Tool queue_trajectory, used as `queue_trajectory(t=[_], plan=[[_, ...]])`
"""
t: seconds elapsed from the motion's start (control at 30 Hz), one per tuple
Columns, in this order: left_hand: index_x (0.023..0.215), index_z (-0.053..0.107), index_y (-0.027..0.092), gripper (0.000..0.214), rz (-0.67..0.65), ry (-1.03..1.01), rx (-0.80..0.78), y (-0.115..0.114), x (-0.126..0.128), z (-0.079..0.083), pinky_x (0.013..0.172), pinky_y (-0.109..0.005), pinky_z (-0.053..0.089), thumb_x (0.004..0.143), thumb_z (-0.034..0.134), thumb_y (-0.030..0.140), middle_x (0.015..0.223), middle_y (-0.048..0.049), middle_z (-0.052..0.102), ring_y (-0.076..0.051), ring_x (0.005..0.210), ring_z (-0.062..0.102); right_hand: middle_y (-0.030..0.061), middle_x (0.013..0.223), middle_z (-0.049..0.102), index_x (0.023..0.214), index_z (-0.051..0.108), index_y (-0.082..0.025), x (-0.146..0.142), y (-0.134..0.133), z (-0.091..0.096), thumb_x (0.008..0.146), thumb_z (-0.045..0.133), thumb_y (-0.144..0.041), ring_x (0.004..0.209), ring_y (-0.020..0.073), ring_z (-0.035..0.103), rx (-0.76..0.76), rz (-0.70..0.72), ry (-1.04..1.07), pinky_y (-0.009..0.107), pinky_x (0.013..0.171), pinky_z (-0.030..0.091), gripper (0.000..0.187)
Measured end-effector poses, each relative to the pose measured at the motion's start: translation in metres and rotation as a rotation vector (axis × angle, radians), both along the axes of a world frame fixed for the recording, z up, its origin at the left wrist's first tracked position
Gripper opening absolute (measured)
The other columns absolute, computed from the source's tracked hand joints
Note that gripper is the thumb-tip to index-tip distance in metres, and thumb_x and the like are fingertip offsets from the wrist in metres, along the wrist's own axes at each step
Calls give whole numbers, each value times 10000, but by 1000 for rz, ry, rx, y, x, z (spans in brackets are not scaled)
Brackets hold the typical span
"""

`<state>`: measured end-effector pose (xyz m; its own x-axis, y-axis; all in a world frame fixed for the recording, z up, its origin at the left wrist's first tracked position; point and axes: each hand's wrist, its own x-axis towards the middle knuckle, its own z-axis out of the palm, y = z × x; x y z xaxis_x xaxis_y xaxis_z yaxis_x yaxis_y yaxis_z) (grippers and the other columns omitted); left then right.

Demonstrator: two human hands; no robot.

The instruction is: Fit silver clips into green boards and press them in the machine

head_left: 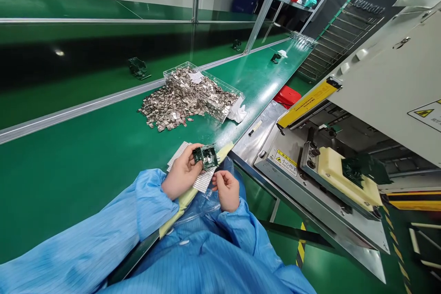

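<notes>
My left hand is closed on a small green circuit board, gripping its left side between thumb and fingers at the bench's front edge. My right hand is just below and to the right of the board, its thumb and fingers pinched together. What the pinch holds, if anything, is too small to make out. Beneath both hands lies a white ridged sheet, partly covered by my left hand. Beyond them, a heap of small metal pieces spills from a clear plastic tray tipped on the green bench.
A machine with a cream fixture, holding dark green boards, stands at the right. On its metal ledge lies a marker-like pen. A red bin sits behind the ledge. Yellow material lines the bench edge. Another board rests beyond the metal rail.
</notes>
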<state>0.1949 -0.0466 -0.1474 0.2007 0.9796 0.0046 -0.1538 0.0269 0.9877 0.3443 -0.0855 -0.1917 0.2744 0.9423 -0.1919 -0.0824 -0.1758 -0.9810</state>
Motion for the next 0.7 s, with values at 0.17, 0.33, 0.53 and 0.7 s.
queue_trajectory(t=[0.17, 0.33, 0.53, 0.7], plan=[[1222, 405, 194, 426, -25, -15, 0, -1, 0, -2, 764, -304, 552, 831, 556, 266, 1047, -67, 605, -184, 949, 623, 77, 828, 663, 789, 742, -183, 23, -4, 20, 733, 693, -425, 665, 177, 586, 132, -8, -170, 292, 505, 509, 253], [1221, 419, 203, 394, -54, -14, 75, -5, -2, -3, 853, -310, 520, 847, 541, 234, 1108, -79, 595, -189, 1040, 607, 97, 1089, 605, 785, 759, -235, 11, -5, 52, 732, 710, -261, 806, 184, 570, 361, 7, -292, 312, 622, 500, 77], [1231, 425, 210, 384, -62, -18, 102, -6, -4, -2, 852, -300, 517, 862, 526, 238, 1144, -88, 594, -194, 1069, 604, 93, 1180, 574, 723, 704, -217, -14, 10, 62, 695, 652, -142, 1040, 239, 529, 414, 40, -401, 388, 848, 471, 95], [1218, 439, 211, 388, -70, 10, 163, -7, -6, -1, 948, -335, 483, 840, 523, 184, 1209, -94, 579, -207, 1156, 563, 101, 1177, 571, 732, 692, -215, -22, 14, 61, 740, 647, -178, 1127, 258, 503, 427, 50, -549, 449, 995, 365, 58]])
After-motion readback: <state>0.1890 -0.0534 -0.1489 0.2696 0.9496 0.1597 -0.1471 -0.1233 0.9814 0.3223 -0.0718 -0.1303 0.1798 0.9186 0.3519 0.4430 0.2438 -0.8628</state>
